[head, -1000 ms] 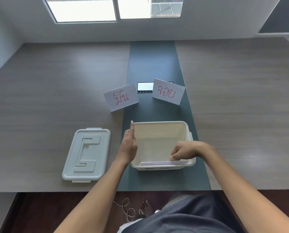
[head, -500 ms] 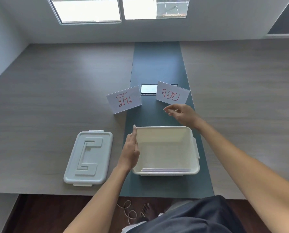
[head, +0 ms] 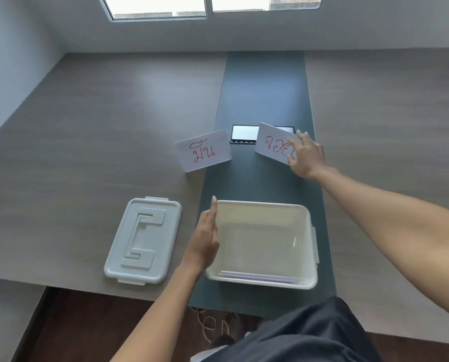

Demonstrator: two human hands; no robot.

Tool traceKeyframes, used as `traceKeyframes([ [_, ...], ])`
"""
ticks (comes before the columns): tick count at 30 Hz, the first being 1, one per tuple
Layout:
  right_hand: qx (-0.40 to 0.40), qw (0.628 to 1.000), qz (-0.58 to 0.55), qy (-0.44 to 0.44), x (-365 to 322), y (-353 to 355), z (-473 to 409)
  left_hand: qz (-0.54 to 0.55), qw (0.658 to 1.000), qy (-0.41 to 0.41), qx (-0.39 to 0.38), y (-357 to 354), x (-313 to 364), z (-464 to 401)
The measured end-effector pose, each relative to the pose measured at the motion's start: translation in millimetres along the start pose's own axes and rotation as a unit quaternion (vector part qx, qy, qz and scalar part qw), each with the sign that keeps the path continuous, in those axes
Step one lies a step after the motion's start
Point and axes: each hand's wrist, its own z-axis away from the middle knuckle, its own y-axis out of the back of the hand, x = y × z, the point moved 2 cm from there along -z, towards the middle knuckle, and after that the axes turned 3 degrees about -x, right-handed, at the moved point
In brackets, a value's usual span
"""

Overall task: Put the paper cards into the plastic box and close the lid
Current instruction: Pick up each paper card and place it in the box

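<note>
Right hand reached from box to far card, fingers spread on it (unpinched); lift by edge.

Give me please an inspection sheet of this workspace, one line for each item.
Surface: grey wood table with a dark teal strip.
Job's things: open plastic box holding cards; lid beside it; two cards still out, left card, right card.
Clutter: phone.
Hands: left hand flat against the box; right hand on the right card.
Cables: cord on the floor.
Surroundings: window, walls.
</note>
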Motion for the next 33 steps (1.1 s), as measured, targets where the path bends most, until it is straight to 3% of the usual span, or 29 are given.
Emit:
traceKeyframes([
  [7,-0.053,0.997,0.058,-0.022,13,-2,-33,0.0,1.0,0.003,-0.005,2,1,0],
  [18,-0.125,0.991,0.027,-0.034,21,-2,-47,-0.007,1.0,0.005,-0.007,-1,0,0],
  [33,-0.095,0.993,-0.048,-0.053,16,21,13,-0.032,0.999,-0.006,-0.002,2,6,2],
])
